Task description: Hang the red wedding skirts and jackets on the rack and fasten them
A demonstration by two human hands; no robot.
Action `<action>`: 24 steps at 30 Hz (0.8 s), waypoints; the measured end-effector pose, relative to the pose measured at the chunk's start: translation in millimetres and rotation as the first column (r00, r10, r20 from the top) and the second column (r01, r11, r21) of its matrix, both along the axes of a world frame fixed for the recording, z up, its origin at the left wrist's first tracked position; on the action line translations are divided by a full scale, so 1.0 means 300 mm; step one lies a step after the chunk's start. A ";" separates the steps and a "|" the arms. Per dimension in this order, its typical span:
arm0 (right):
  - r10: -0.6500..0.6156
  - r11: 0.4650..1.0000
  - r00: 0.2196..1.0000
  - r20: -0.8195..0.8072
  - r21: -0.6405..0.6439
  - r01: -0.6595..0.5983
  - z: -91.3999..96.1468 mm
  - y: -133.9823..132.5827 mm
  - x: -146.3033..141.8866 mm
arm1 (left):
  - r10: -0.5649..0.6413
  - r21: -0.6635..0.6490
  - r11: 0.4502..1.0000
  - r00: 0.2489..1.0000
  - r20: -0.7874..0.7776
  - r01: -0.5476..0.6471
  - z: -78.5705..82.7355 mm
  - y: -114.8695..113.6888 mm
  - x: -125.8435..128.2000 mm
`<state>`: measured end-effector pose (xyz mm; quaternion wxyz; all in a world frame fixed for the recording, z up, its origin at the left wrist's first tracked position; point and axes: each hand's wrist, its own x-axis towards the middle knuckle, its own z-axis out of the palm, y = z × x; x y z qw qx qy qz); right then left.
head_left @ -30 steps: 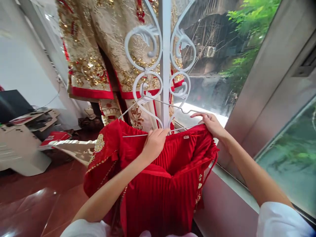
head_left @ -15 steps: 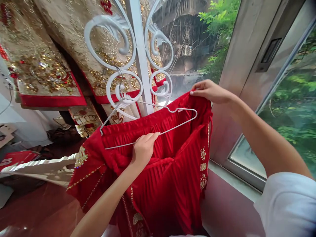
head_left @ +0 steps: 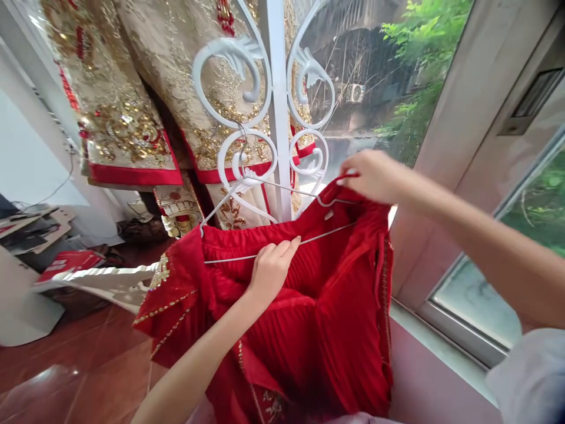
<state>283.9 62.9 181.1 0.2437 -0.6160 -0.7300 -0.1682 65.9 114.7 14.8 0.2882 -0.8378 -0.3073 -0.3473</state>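
A pale desk (head_left: 20, 297) stands at the far left, with a red flat item (head_left: 70, 263) near it above the reddish tiled floor (head_left: 106, 353). Next comes a pale piece with a scalloped edge (head_left: 110, 281), reaching up to the side of the red garment (head_left: 353, 330). Cream garments (head_left: 132, 106) with gold sequins and red hems hang behind. The red garment is on the wire hanger (head_left: 324, 234), its waist spread between the hanger's left and right ends, gold trim down its left side. The hanger's hook overlaps a scroll of the white metal stand (head_left: 278, 112); whether it hangs there I cannot tell. The left hand (head_left: 271, 268) is closed around the middle of the hanger's lower bar, fingers curled, in front of the pleated inside of the garment. Right of it, a small pale tag (head_left: 329, 216) shows inside the waistband. The right hand (head_left: 375, 176), slightly blurred, pinches the garment's top edge between thumb and fingers, just above the hanger's right end. Beyond it, a metal window frame (head_left: 472, 100) stands at the far right, green leaves (head_left: 424, 76) behind the glass
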 end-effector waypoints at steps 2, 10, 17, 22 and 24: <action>-0.004 0.995 0.991 -0.135 -0.102 -0.010 0.048 0.012 0.093 | 0.002 -0.021 1.000 1.000 -0.016 -0.002 0.004 -0.006 -0.002; -0.187 0.982 0.981 -0.058 0.008 0.188 0.142 0.097 0.014 | 0.015 -0.163 0.986 0.999 -0.037 -0.020 0.017 -0.016 0.034; -0.160 0.971 0.965 0.208 0.209 0.116 -0.103 0.043 -0.159 | 0.108 -0.129 0.985 0.993 -0.051 -0.114 0.018 -0.013 0.033; -0.078 0.956 0.956 0.282 0.294 -0.008 -0.179 -0.022 -0.167 | 0.047 -0.121 0.992 0.998 0.049 -0.041 0.033 -0.072 -0.036; -0.032 0.949 0.951 0.307 0.307 -0.067 -0.152 -0.016 -0.172 | 0.078 -0.026 0.997 0.979 0.188 -0.074 0.043 -0.111 -0.099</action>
